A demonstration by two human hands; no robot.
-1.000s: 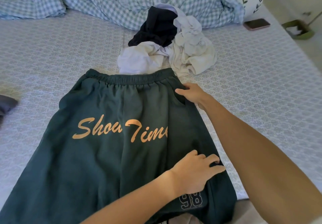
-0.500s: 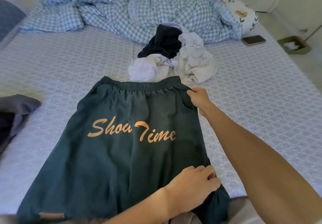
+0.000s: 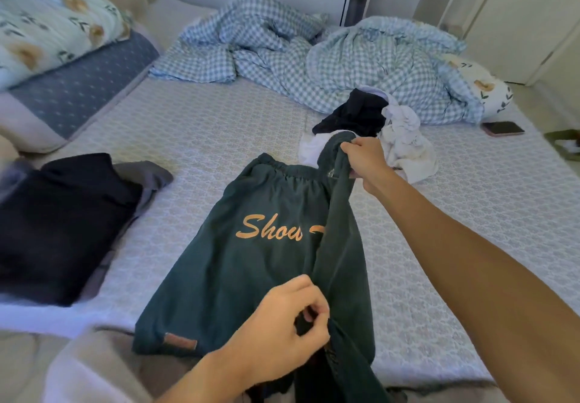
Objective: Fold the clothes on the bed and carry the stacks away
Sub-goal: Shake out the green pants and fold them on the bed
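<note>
Head view: green shorts (image 3: 251,277) lengthwise, waistband far.

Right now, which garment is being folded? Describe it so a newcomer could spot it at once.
On the patterned bed, nearest the camera, lie dark green shorts, both hands gripping their right edge. Only they carry orange script lettering, unlike the unfolded pile beyond or the dark folded stack to the left.

A bed (image 3: 219,126) with a pale patterned cover fills the room. A checked quilt (image 3: 314,57) lies crumpled at its far end, floral bedding (image 3: 47,26) far left. White doors (image 3: 518,19) stand far right. Daylight falls softly.
</note>
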